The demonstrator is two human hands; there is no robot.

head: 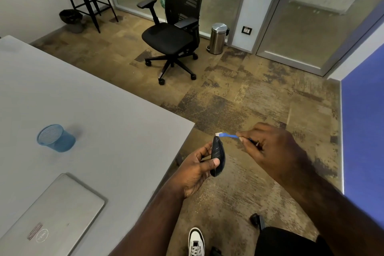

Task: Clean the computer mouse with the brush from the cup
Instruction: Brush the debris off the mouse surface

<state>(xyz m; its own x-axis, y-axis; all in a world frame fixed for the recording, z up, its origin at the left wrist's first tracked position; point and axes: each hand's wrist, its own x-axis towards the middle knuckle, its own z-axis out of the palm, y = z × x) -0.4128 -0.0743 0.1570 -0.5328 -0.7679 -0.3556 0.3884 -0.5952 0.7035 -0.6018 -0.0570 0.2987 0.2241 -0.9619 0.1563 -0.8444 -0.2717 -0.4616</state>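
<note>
Now the left hand (197, 169) grips the black computer mouse (218, 157) on its edge, thumb pressed on its side, just off the corner of the grey table (104, 100) and above the floor. The right hand (268, 149) pinches the blue brush (228, 135) by its handle, and the white bristles touch the top end of the mouse. Well apart on the table stands the blue mesh cup (56, 138), and a closed silver laptop (54, 218) lies nearer the person.
</note>
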